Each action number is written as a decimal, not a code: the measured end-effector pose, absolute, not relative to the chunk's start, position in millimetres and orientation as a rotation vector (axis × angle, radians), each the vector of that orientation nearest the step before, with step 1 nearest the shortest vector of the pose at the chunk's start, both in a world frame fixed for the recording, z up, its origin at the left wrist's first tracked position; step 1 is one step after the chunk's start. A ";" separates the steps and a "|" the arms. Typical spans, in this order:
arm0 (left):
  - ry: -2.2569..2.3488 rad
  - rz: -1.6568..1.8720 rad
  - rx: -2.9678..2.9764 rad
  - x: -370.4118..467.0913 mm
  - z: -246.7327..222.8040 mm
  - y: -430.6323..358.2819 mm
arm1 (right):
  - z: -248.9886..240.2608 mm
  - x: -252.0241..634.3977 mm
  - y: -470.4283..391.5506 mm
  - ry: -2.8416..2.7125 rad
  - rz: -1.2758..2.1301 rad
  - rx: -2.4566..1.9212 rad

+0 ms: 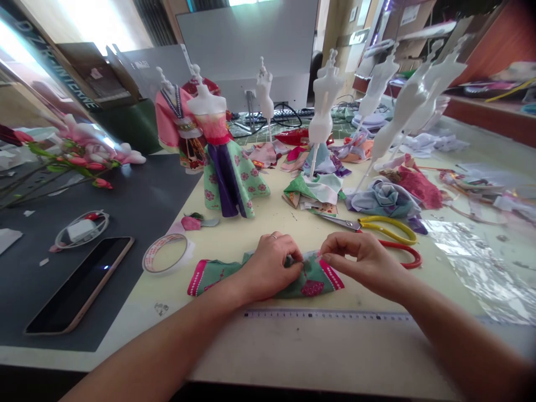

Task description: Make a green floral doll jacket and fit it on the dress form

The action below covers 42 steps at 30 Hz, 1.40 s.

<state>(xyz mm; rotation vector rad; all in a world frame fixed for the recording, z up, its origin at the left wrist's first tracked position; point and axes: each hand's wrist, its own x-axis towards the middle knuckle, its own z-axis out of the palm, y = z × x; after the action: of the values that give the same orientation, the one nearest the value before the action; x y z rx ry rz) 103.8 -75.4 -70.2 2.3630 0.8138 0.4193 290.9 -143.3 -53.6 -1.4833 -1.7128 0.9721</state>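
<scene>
Cloth (221, 273), green w/ pink trim (333, 277), L hand (274, 261) pinching it, R hand (362, 259) fingertips tog. at trim, scissors (359, 224) nearby.

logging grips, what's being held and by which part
Green cloth, near its middle, by the left hand; right hand at its pink edge, grip unclear.

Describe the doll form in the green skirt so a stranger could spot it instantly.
Find the big monitor at the back. In front of its left side stands the doll form. Unlike its pink-sleeved neighbour, it wears a green flowered skirt with a purple panel.
</scene>
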 end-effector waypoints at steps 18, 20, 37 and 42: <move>0.770 0.363 2.466 104.8 -71.1 -77.0 | -41.6 233.5 -255.5 -2.183 0.827 -1.442; 0.766 0.376 2.474 104.6 -71.2 -77.2 | -47.5 230.0 -260.4 -2.253 0.749 -1.423; 0.699 0.452 2.426 101.8 -67.7 -76.9 | -73.0 305.1 -173.2 -1.772 0.500 -1.832; 0.694 0.470 2.418 102.8 -70.4 -75.4 | -76.1 303.3 -168.5 -1.796 0.631 -1.819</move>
<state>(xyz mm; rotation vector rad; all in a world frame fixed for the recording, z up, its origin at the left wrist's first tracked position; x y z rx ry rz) 102.8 -75.4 -70.4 2.4181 0.6940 0.4698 303.3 -168.5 -76.1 -1.8193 -1.7965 0.6307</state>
